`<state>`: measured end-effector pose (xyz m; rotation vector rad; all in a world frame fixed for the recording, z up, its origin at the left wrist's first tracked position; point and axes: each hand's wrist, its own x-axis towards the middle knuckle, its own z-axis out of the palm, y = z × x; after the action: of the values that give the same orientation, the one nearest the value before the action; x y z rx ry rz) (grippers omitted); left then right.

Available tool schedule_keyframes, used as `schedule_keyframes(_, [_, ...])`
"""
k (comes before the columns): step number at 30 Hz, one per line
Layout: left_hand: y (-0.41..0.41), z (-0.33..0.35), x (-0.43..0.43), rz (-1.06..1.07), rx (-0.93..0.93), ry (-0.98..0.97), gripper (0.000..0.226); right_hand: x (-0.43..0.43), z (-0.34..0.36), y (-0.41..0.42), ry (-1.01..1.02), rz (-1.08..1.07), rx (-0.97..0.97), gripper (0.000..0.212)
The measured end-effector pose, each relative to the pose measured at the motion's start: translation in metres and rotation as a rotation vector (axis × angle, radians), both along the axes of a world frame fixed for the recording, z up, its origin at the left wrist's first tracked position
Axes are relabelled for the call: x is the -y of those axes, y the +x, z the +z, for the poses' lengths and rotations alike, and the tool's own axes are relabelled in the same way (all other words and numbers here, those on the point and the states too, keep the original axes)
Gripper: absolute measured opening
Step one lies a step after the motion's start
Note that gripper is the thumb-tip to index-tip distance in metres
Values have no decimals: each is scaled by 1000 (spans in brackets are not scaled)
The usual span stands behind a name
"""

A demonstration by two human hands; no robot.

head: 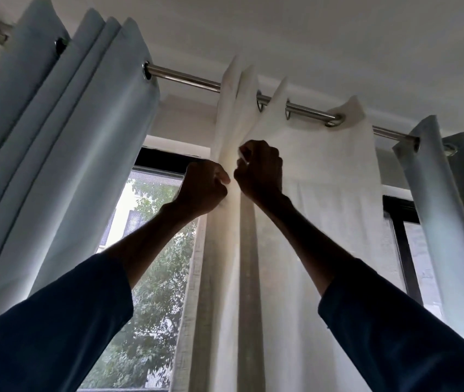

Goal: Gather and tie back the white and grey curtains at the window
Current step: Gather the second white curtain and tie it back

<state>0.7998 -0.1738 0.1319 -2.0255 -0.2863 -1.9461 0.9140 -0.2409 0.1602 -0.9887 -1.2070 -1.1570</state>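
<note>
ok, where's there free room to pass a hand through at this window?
Widest gap: between the left grey curtain and the white curtain, under the bare rod. A narrower slot lies between the white curtain and the right grey curtain. Crowded: the white folds where the left hand and right hand grip.

No writing, label, brand, number or sign can be read anywhere in view, neither on the white curtain [310, 171] nor on the grey curtains [83, 123] beside it.
</note>
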Motion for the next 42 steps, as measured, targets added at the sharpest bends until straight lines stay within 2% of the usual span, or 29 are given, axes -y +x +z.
schedule_keyframes(2, [-1,2,7,14,-33,-4,27,-2,1,-6,3,-6,56,14])
schedule_keyframes(5, [1,3,13,10,-71,-21,24,-6,-3,1,-46,33,85,5])
schedule_keyframes(8, [4,4,14,-41,-96,-124,43,-1,-19,8,-85,171,97,23])
schedule_keyframes(11, [11,3,16,-130,-96,-247,28,7,-33,14,-92,281,-3,41])
schedule_keyframes(12, [14,4,16,-145,-89,-275,25,9,-37,17,-111,295,-37,36])
schedule_keyframes(15, [22,4,17,-183,-73,-363,24,7,-47,27,-182,288,-108,5])
schedule_keyframes(20, [35,3,22,-208,10,-404,28,11,-65,33,-221,225,-103,8])
schedule_keyframes(23, [47,7,21,-192,94,-412,50,16,-71,34,-272,225,-46,10])
schedule_keyframes(25, [52,13,18,-141,97,-406,48,23,-75,35,-316,248,0,7])
schedule_keyframes(29, [56,19,10,12,42,-376,42,36,-76,55,-448,299,24,15])
schedule_keyframes(31, [57,16,6,33,36,-323,44,37,-73,81,-345,200,-32,16])
schedule_keyframes(34, [56,12,0,36,53,-263,44,39,-64,127,-51,-80,-207,46])
schedule_keyframes(36, [55,12,-4,45,48,-235,45,48,-58,152,-50,-251,-389,78])
schedule_keyframes(39, [54,13,-8,50,39,-189,48,62,-52,177,-151,-265,-634,116])
schedule_keyframes(41, [53,13,-9,44,30,-171,49,63,-50,196,-183,-218,-699,114])
schedule_keyframes(42, [52,13,-10,44,22,-167,49,62,-50,203,-164,-197,-699,103])
